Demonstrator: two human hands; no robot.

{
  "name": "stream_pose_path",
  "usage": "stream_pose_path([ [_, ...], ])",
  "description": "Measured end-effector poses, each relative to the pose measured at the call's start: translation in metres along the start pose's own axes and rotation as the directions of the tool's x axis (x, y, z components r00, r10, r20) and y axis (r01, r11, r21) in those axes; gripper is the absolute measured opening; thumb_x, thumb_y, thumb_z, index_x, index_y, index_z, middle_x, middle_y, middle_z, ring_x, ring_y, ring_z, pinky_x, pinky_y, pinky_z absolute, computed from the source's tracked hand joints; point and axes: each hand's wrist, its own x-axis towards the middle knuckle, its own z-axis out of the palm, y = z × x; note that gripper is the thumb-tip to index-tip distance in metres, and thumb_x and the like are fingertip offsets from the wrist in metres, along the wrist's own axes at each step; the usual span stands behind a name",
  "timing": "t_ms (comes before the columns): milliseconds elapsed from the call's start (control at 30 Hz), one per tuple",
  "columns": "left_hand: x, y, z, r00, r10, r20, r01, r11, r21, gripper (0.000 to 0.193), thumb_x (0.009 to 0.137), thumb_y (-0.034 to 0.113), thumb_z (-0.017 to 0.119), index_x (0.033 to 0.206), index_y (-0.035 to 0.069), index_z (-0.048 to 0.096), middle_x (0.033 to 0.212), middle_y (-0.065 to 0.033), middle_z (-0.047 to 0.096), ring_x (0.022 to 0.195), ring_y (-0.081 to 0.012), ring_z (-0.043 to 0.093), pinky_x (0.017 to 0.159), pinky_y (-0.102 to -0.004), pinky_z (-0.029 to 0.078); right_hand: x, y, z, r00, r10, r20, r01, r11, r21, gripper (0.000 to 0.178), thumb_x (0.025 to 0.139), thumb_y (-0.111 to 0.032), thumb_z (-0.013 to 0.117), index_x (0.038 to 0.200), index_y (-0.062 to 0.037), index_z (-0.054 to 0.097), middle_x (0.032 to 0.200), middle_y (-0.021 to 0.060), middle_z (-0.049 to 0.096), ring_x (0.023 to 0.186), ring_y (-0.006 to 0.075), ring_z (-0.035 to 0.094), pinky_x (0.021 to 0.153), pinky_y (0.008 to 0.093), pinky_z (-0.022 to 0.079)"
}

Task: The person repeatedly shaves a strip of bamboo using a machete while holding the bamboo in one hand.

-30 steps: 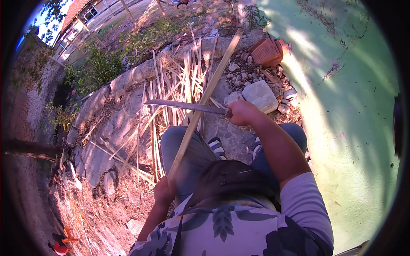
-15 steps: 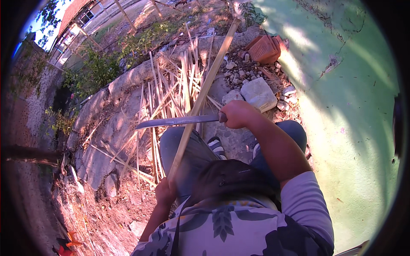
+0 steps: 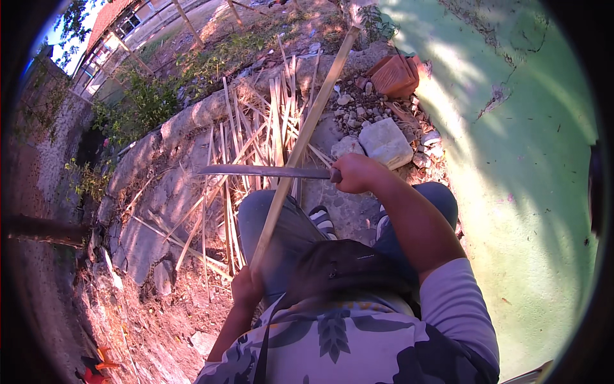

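Note:
My right hand (image 3: 355,173) is closed round the handle of a long machete (image 3: 256,171), whose blade points left and lies across a bamboo strip (image 3: 307,131). The pale strip slants from low by my left thigh up to the far right. Its near end is in my left hand (image 3: 247,286), which is closed round it beside my left knee. Whether the blade touches the strip or hovers just over it, I cannot tell. Beyond the blade, many thin split bamboo strips (image 3: 276,121) lie in a loose heap on the ground.
A pale stone block (image 3: 386,143) and rubble (image 3: 355,115) lie ahead of my right hand, with reddish bricks (image 3: 394,76) farther off. On the right runs a green painted surface (image 3: 511,211). Bushes (image 3: 144,102) grow far left, and a black waist bag (image 3: 345,265) sits on my lap.
The machete blade has tilted: its tip has risen, and the blade now lies nearly level, slightly farther up the strip. My left hand and the bamboo strip have stayed nearly still.

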Motion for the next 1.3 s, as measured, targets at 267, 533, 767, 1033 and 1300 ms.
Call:
stream_pose_path([
  [267, 0.0, 0.002, 0.0, 1.0, -0.006, 0.026, 0.007, 0.999, -0.048, 0.033, 0.097, 0.032, 0.047, 0.086, 0.004, 0.058, 0.069, -0.0217, 0.058, 0.064, -0.045, 0.059, 0.057, -0.0532, 0.047, -0.004, -0.01, -0.01, 1.0, 0.009, 0.024, -0.007, 0.997, -0.077, 0.024, 0.075, -0.022, 0.066, 0.098, -0.0164, 0.072, 0.093, 0.0122, 0.071, 0.091, 0.0324, 0.067, 0.081, 0.0437, 0.053],
  [533, 0.0, -0.004, 0.001, 0.999, -0.012, 0.051, 0.014, 1.0, -0.027, 0.032, 0.097, 0.031, 0.046, 0.088, 0.003, 0.059, 0.071, -0.0216, 0.06, 0.065, -0.0453, 0.06, 0.058, -0.0538, 0.047, -0.001, -0.003, -0.014, 1.0, 0.001, 0.015, 0.0, 0.997, -0.079, 0.023, 0.075, -0.022, 0.066, 0.096, -0.0172, 0.073, 0.092, 0.011, 0.071, 0.09, 0.0311, 0.068, 0.08, 0.0431, 0.054],
  [767, 0.001, 0.0, 0.0, 0.998, -0.037, 0.052, 0.038, 0.999, -0.015, 0.035, 0.097, 0.034, 0.045, 0.088, 0.002, 0.058, 0.07, -0.0229, 0.06, 0.065, -0.046, 0.06, 0.059, -0.0549, 0.047, 0.001, 0.0, -0.005, 1.0, -0.009, 0.006, 0.01, 0.998, -0.06, 0.024, 0.074, -0.023, 0.067, 0.097, -0.0165, 0.073, 0.091, 0.0109, 0.071, 0.09, 0.0305, 0.068, 0.08, 0.0422, 0.054],
  [1033, -0.001, -0.009, 0.006, 0.998, -0.029, 0.049, 0.03, 0.999, -0.024, 0.034, 0.097, 0.033, 0.046, 0.085, 0.003, 0.056, 0.067, -0.0225, 0.058, 0.063, -0.0461, 0.059, 0.057, -0.0551, 0.046, 0.001, 0.0, -0.004, 1.0, -0.03, 0.005, 0.031, 0.998, -0.047, 0.022, 0.074, -0.023, 0.067, 0.094, -0.0168, 0.073, 0.09, 0.0107, 0.071, 0.088, 0.0312, 0.068, 0.079, 0.0424, 0.054],
  [1300, -0.002, -0.004, 0.005, 1.0, -0.021, 0.014, 0.022, 0.999, -0.037, 0.034, 0.096, 0.033, 0.047, 0.081, 0.004, 0.054, 0.065, -0.0221, 0.056, 0.061, -0.0463, 0.057, 0.054, -0.0545, 0.045, -0.007, -0.012, -0.013, 0.998, -0.067, -0.017, 0.065, 0.994, -0.085, 0.02, 0.072, -0.022, 0.069, 0.091, -0.0178, 0.073, 0.09, 0.0091, 0.071, 0.089, 0.0305, 0.068, 0.08, 0.0432, 0.054],
])
